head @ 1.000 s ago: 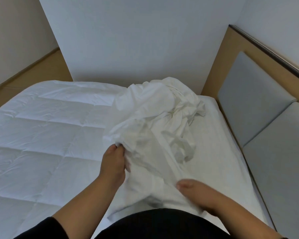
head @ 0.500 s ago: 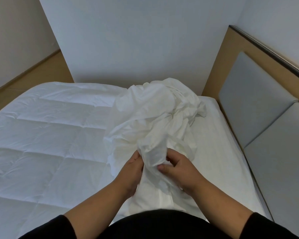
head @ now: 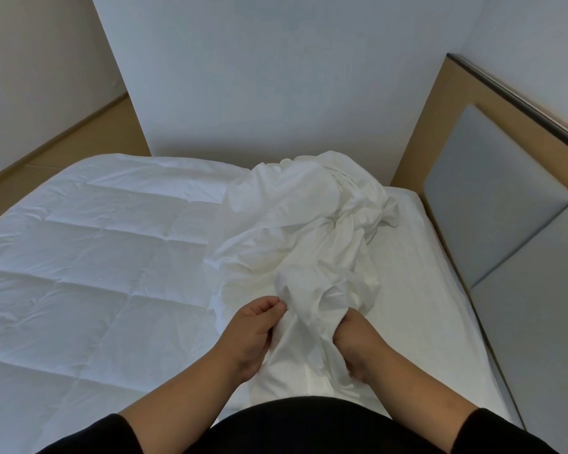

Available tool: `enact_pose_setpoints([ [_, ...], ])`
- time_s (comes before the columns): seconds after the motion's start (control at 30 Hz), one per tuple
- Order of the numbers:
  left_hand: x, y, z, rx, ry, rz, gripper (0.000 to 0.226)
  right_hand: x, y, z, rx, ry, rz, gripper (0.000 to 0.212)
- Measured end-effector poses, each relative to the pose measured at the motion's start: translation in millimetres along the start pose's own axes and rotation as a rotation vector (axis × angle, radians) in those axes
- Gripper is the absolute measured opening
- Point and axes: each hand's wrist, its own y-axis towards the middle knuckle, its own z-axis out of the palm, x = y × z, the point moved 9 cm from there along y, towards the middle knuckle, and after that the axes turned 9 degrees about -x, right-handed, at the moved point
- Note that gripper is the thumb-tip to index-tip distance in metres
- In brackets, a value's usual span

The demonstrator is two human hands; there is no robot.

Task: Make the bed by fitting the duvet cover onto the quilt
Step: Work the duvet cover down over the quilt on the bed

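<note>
A white duvet cover (head: 312, 224) lies crumpled in a heap on the right half of the bed, its near end trailing toward me. The white quilted quilt (head: 89, 267) is spread flat over the left half. My left hand (head: 251, 332) pinches a fold of the cover's near end between thumb and curled fingers. My right hand (head: 358, 342) grips the same bunch of fabric from the right, its fingers buried in the cloth. Both hands sit close together just in front of my body.
The bare white mattress (head: 417, 290) shows right of the heap. A wooden headboard with grey padded panels (head: 492, 198) runs along the right side. A white wall (head: 276, 77) stands behind the bed, and wooden floor (head: 79, 142) lies at the far left.
My hands came together from apart onto the cover's near end. Since half a second ago they have shifted slightly, gathering more fabric between them, the right hand sinking into the cloth.
</note>
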Motion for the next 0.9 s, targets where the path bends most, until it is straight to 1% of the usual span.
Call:
enact_pose_setpoints([
  [0.1,-1.1,-0.3,-1.8,0.018,0.046,0.025,0.020,-2.1,1.1,-4.9,-0.099,-0.058,0.010,0.007],
  [0.17,-3.3,-1.7,-3.7,-0.004,0.137,0.069,0.020,2.9,-1.7,-2.3,-0.093,-0.039,-0.064,0.017],
  [0.2,-5.4,-3.1,-4.2,-0.027,0.179,0.094,0.026,6.8,-4.6,-1.9,-0.096,-0.031,-0.102,0.020],
  [0.27,-9.4,-3.9,-9.0,-0.094,0.232,0.126,0.034,11.2,-7.2,-3.9,-0.124,0.040,-0.113,0.015],
  [0.33,-16.0,-0.6,-17.5,-0.145,0.226,0.174,0.036,13.6,-2.8,-13.8,-0.197,0.137,-0.089,0.022],
  [0.37,-21.1,1.6,-23.2,-0.176,0.240,0.213,0.038,14.8,-0.1,-21.3,-0.234,0.165,-0.090,0.022],
  [0.43,-33.6,7.4,-40.8,-0.274,0.295,0.302,0.041,20.6,0.4,-36.4,-0.281,0.201,-0.131,0.015],
  [0.47,-40.4,9.4,-50.3,-0.325,0.301,0.342,0.041,21.6,1.4,-44.0,-0.301,0.211,-0.146,0.014],
  [0.53,-53.0,11.7,-65.4,-0.378,0.202,0.391,0.038,18.1,4.0,-57.5,-0.334,0.212,-0.135,0.022],
  [0.6,-63.7,12.8,-70.5,-0.383,0.108,0.405,0.037,15.8,5.9,-61.4,-0.322,0.216,-0.111,0.024],
  [0.67,-74.0,8.5,-64.9,-0.351,0.111,0.416,0.041,19.8,8.3,-61.2,-0.297,0.227,-0.122,0.023],
  [0.73,-81.0,4.8,-55.2,-0.249,0.139,0.443,0.040,33.0,7.6,-61.6,-0.256,0.293,-0.175,0.024],
  [0.77,-82.4,5.1,-48.5,-0.161,0.257,0.474,0.036,41.7,6.0,-62.9,-0.243,0.326,-0.205,0.026],
  [0.8,-76.2,7.4,-39.9,-0.048,0.512,0.494,0.028,47.2,5.9,-64.4,-0.239,0.340,-0.228,0.028],
  [0.87,-40.5,17.8,-32.3,0.155,1.176,0.418,0.015,52.5,3.6,-62.4,-0.233,0.288,-0.274,0.031],
  [0.9,-15.4,23.8,-37.0,0.250,1.438,0.324,0.015,52.7,1.8,-58.4,-0.226,0.226,-0.302,0.031],
])
